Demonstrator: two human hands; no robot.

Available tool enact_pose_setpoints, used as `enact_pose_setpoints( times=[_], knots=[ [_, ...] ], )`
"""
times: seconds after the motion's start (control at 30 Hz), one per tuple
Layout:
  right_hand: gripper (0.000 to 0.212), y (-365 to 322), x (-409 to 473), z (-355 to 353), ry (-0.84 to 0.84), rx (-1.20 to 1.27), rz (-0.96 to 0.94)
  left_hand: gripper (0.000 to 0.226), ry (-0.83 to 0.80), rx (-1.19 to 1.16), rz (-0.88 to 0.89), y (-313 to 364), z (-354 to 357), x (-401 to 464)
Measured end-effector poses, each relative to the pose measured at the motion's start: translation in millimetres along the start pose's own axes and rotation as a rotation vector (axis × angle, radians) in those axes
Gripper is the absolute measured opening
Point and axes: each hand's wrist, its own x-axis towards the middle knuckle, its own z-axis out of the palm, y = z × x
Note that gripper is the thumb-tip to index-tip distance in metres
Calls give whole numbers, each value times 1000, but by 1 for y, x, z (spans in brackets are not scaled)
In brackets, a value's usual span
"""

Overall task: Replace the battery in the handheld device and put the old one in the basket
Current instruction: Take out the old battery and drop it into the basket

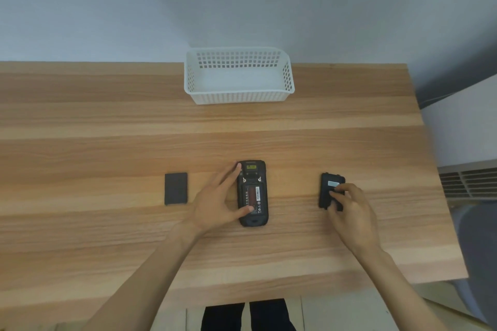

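Observation:
The black handheld device (252, 192) lies face down in the middle of the wooden table, its back uncovered, with a battery bearing a red label (254, 195) seated in the bay. My left hand (219, 200) rests against the device's left side, thumb on the lower part of the battery, forefinger at the top corner. To the right lies the black back cover (329, 188); my right hand (349, 205) has its fingertips on it, pinching its lower right part. A plain black battery (176, 188) lies flat to the left. The white basket (238, 75) stands with nothing in it at the table's far edge.
The wooden table (107, 142) ends at a grey wall behind the basket. A white unit with a vent grille (468, 183) stands off the table's right edge. My legs (247, 314) show below the near edge.

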Motion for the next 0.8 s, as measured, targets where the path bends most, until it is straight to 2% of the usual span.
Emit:
enact_pose_setpoints(
  times=[0.1,0.23,0.37,0.6,0.8],
  knots=[
    [24,-27,6,-5,80,58,-92,114,-9,10,20,-3,0,-1],
    [30,-66,13,2,-19,122,-283,118,-11,30,34,-5,0,-1],
    [38,-90,18,13,-53,174,-371,118,4,26,43,-7,2,-1],
    [61,-94,14,35,-212,124,-480,120,34,46,71,-5,3,-2],
    [72,-86,28,34,-246,122,-587,122,28,90,81,-4,2,-3]
  ],
)
